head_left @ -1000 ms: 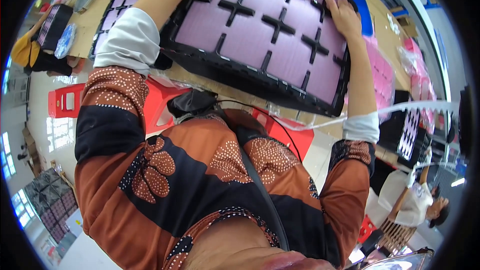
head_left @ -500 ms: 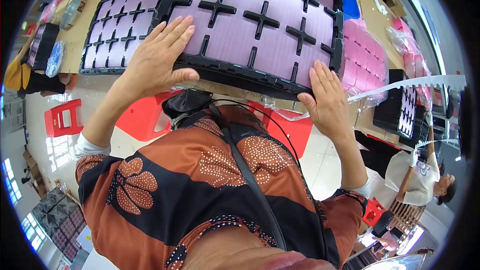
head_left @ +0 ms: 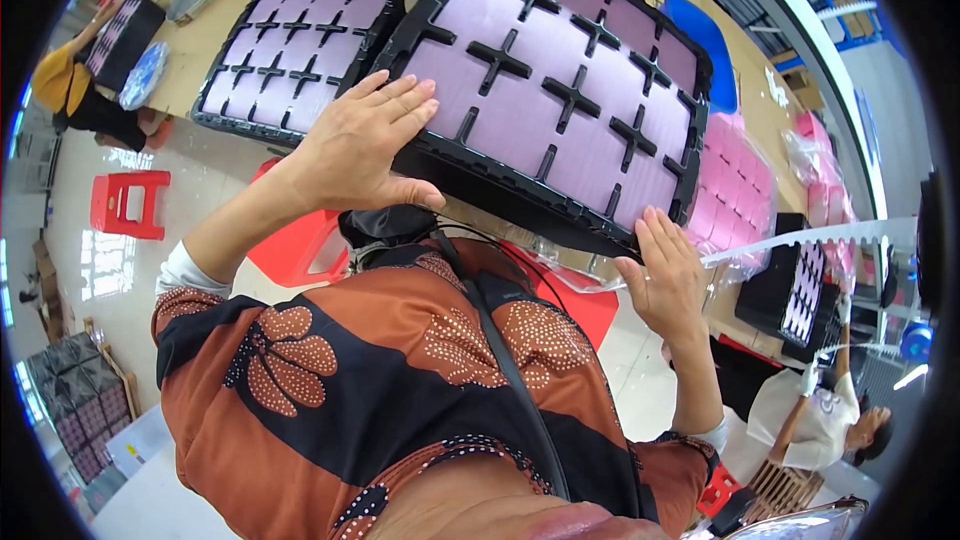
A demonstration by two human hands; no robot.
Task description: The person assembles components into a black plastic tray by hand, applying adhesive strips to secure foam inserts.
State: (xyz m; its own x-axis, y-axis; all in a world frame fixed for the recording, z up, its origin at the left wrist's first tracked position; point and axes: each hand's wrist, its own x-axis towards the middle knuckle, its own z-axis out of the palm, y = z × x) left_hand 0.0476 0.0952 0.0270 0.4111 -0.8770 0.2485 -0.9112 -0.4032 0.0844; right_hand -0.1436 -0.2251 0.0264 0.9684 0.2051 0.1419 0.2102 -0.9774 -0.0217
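In front of me on the bench stands a black tray (head_left: 574,98) with raised cross-shaped dividers, filled with pale purple pieces. My left hand (head_left: 365,145) lies over its near left corner, fingers stretched out and thumb apart. At the near right corner, my right hand (head_left: 668,275) rests its fingertips against the rim, with the fingers straight and the thumb spread. Just left of this tray sits a second black tray (head_left: 297,55) of the same kind, also holding pale purple pieces.
Pink divided packaging (head_left: 735,185) in clear film lies right of the tray, near a blue tub (head_left: 700,45). Red stools (head_left: 130,205) stand on the floor. One co-worker (head_left: 815,415) is at the right beside another black tray (head_left: 800,290); another (head_left: 65,80) is far left.
The view has turned, so the trays and both hands appear farther right and lower. Both hands keep their places at the tray's corners.
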